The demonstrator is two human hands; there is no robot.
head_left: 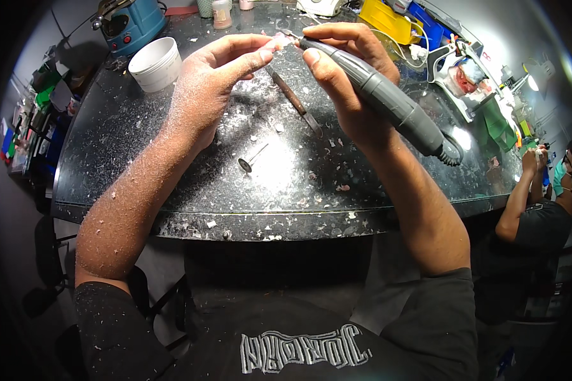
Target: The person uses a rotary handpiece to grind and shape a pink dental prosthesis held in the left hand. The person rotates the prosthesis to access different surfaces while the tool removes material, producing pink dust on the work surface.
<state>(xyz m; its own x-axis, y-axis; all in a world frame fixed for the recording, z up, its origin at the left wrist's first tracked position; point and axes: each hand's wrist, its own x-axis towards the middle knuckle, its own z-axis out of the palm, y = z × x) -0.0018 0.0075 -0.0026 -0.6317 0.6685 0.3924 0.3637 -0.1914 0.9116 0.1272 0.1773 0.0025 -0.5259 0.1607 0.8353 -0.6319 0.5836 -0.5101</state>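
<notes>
My left hand (pixel 217 73), coated in pale dust, pinches a small pinkish piece (pixel 280 42) between thumb and fingertips at the far middle of the bench. Its exact shape is partly hidden by my fingers. Wrapped round a dark grey rotary handpiece (pixel 388 95) is my right hand (pixel 353 79). The handpiece's tip points left at the pinkish piece; I cannot tell whether they touch. A coiled cord leaves its rear end. Below the hands lies a knife (pixel 290 96) with a brown handle. Nearer to me rests a small round disc on a thin shank (pixel 245 166).
White shavings and dust cover the dark bench (pixel 197 171). A white tub (pixel 156 65) and a blue machine (pixel 133 28) stand far left. Far right are a yellow bin (pixel 384 20) and a white frame holding a red-and-white model (pixel 467 79). Another person (pixel 540 216) works at right.
</notes>
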